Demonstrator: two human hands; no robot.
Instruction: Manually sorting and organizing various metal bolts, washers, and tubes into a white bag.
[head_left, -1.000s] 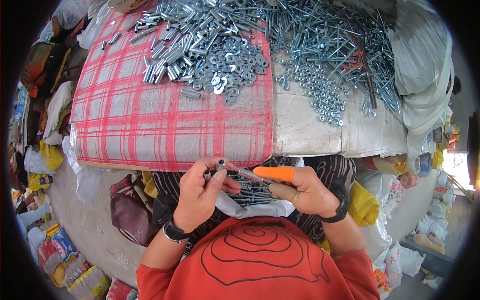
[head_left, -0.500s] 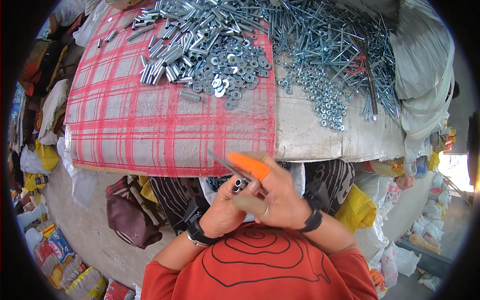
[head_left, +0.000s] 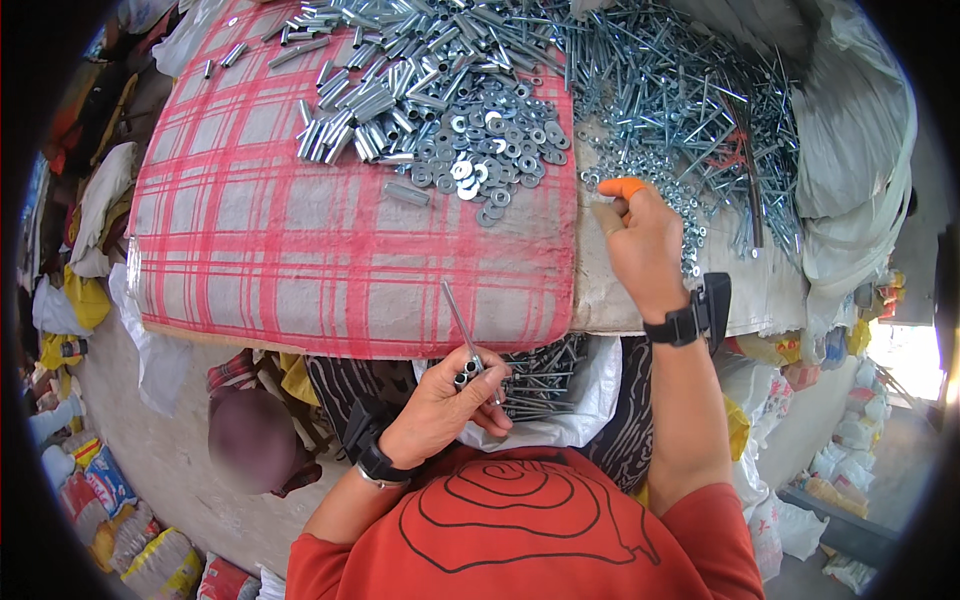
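Observation:
My left hand (head_left: pixel 448 402) is closed around short metal tubes, their round ends showing beside the fingers. A thin metal rod (head_left: pixel 458 310) sticks up out of the same grip, tilted to the left. Over the near left part of the small hex nuts (head_left: pixel 688 205) is my right hand (head_left: pixel 645 245), its fingers bent and thumb near the index finger. An orange finger cover (head_left: pixel 622 187) sits on that index finger. Whatever lies between the fingertips is too small to make out. Below my hands, a white sack (head_left: pixel 590 405) in my lap holds several bolts (head_left: pixel 545 375).
Flat washers (head_left: pixel 485 155) and metal tubes (head_left: pixel 370 105) lie heaped on a red checked cloth (head_left: pixel 330 270). Long bolts (head_left: pixel 680 70) are piled at the far right, against a pale plastic sheet (head_left: pixel 855 130). A maroon bag (head_left: pixel 250 440) is down on the left.
My right hand has left my left hand and reached forward and right to the nuts. The left hand has stayed low, keeping the tubes and rod. The lap sack now shows more.

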